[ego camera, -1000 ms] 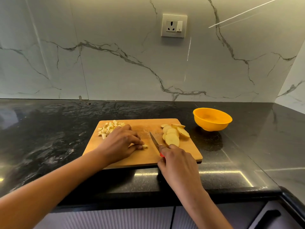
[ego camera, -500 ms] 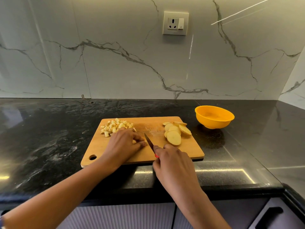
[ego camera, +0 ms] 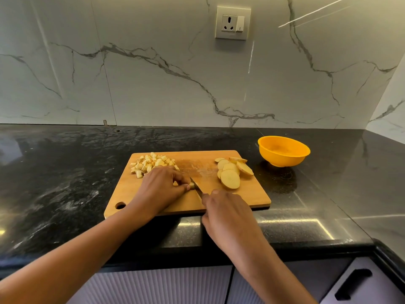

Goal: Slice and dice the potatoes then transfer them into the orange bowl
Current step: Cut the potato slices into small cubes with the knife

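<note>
knife (ego camera: 197, 190) handle hidden, potato piece (ego camera: 191, 185) mostly covered

Black stone counter (ego camera: 65, 183); bears wooden cutting board (ego camera: 252, 194) centrally, orange bowl (ego camera: 282, 159) beside it at two o'clock.

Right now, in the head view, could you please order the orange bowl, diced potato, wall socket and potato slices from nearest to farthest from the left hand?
1. Diced potato, just beyond the left hand, far left of the cutting board.
2. Potato slices, on the board's right side.
3. Orange bowl, on the counter right of the board.
4. Wall socket, high above the counter.
</note>
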`<control>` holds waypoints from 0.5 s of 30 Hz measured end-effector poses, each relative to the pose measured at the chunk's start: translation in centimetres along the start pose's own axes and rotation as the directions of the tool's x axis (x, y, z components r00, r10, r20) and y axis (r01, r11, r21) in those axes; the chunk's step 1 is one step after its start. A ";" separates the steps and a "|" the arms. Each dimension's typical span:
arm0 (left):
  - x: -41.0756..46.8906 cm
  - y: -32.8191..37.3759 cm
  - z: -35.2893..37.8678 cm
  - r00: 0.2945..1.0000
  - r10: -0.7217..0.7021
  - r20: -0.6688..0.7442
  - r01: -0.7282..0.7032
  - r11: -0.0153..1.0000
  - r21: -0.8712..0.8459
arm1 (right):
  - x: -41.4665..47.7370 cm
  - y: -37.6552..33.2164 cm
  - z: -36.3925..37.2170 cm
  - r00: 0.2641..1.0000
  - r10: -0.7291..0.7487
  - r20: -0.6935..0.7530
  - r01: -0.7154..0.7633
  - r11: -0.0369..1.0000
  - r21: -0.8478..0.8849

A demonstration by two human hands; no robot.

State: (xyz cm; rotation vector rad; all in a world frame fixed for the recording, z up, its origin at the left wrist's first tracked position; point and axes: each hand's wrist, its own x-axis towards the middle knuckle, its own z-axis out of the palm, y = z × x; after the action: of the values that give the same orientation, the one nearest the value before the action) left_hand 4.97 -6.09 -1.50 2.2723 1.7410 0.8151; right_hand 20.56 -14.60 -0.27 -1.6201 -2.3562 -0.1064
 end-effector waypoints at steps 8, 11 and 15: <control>-0.3 -0.3 -0.2 0.998 -0.067 0.017 0.067 0.998 -0.013 | -1.1 1.0 -2.5 0.997 0.009 -0.076 -0.003 0.997 0.083; -0.5 -0.4 0.0 0.999 -0.049 0.011 0.049 0.999 -0.020 | -0.7 0.0 -1.7 0.992 0.013 -0.123 0.001 0.993 0.117; -0.5 -0.6 0.1 0.998 -0.058 -0.009 0.058 0.997 -0.056 | -0.3 -0.9 -0.9 0.996 0.029 -0.088 -0.018 0.993 0.116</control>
State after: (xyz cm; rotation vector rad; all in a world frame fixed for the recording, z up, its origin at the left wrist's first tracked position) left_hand 4.49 -6.36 -2.00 2.1757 1.7570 0.8545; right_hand 20.05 -15.40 0.63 -1.5556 -2.2329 -0.0370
